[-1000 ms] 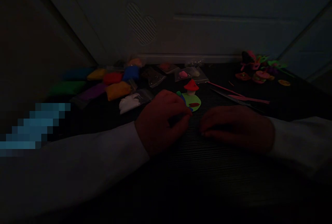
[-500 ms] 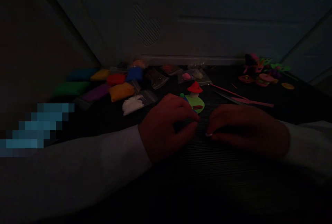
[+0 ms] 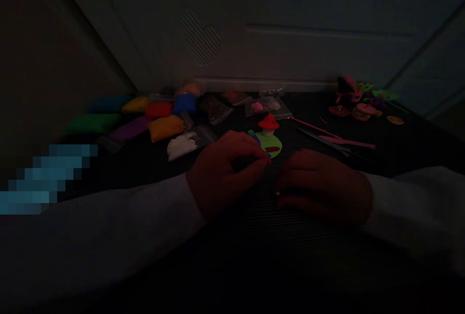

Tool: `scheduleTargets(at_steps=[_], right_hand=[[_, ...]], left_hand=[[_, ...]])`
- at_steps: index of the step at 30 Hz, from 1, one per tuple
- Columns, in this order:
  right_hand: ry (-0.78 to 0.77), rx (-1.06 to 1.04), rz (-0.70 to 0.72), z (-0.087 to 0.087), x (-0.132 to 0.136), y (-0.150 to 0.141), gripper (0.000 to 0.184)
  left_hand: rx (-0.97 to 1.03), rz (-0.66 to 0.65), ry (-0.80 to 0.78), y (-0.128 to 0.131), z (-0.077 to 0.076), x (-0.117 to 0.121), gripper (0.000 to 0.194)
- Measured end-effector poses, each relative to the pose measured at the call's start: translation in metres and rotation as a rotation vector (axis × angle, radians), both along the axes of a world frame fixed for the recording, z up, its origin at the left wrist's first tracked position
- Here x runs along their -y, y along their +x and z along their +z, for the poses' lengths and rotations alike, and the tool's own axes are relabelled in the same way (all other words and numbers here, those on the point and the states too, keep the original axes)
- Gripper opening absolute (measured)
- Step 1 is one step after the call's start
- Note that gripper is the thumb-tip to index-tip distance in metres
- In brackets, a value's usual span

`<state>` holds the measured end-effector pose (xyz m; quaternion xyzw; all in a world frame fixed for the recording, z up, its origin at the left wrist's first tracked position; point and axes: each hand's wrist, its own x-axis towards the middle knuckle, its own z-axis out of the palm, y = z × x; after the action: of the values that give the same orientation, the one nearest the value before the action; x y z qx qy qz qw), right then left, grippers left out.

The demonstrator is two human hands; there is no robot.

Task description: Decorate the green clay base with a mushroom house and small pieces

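Observation:
In dim light, my left hand (image 3: 229, 172) is closed, with thumb and forefinger tips together at the near edge of a flat green disc (image 3: 275, 142). Whether they pinch anything there is too dark to tell. On the disc stand a red-capped clay mushroom (image 3: 269, 123) with a white stem, a small dark red strip (image 3: 272, 149) and a blue and green piece (image 3: 255, 136), partly hidden by my fingers. To the right, my right hand (image 3: 323, 185) is closed low over the table, pinching a tiny white bit of clay (image 3: 277, 193) at its fingertips.
Several packs of coloured clay, one an orange pack (image 3: 166, 128), lie at the back left beside an opened white clay bag (image 3: 182, 146). Scissors (image 3: 323, 141) and a pink tool (image 3: 348, 142) are behind my right hand. Colourful clay figures (image 3: 363, 103) sit at the back right.
My right hand has moved left, nearer my left hand, with the white bit between its fingers. The scissors show more. The whole view has shifted slightly.

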<state>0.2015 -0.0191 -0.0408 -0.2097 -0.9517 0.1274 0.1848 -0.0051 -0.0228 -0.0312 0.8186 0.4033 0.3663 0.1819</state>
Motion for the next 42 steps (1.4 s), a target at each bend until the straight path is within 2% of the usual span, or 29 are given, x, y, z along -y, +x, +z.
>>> scheduleTargets(at_steps=[7, 15, 19, 25, 27, 33, 38, 42], right_hand=[[-0.101, -0.007, 0.011, 0.002, -0.002, 0.000, 0.026], [-0.112, 0.005, -0.006, 0.004, -0.001, -0.001, 0.015], [-0.106, 0.013, -0.040, 0.003, 0.002, 0.001, 0.015], [-0.088, 0.022, -0.049, 0.004, 0.006, 0.006, 0.023], [-0.057, 0.029, -0.062, 0.005, 0.009, 0.009, 0.025], [0.176, 0.117, -0.057, 0.002, 0.021, 0.016, 0.034], [0.222, 0.206, 0.019, 0.002, 0.024, 0.013, 0.040], [0.245, 0.239, 0.015, 0.003, 0.024, 0.013, 0.042]], left_hand=[[0.020, 0.032, 0.019, -0.001, 0.001, -0.001, 0.011], [0.047, 0.111, 0.039, -0.006, 0.002, -0.009, 0.011], [0.050, 0.158, 0.027, -0.006, 0.002, -0.010, 0.013], [0.024, 0.154, 0.043, -0.006, 0.001, -0.010, 0.013], [0.018, 0.155, 0.044, -0.006, 0.001, -0.010, 0.013], [0.030, 0.141, 0.056, -0.005, -0.001, -0.011, 0.011], [0.038, 0.135, 0.048, -0.005, -0.002, -0.010, 0.011], [0.027, 0.137, 0.030, -0.005, -0.001, -0.010, 0.011]])
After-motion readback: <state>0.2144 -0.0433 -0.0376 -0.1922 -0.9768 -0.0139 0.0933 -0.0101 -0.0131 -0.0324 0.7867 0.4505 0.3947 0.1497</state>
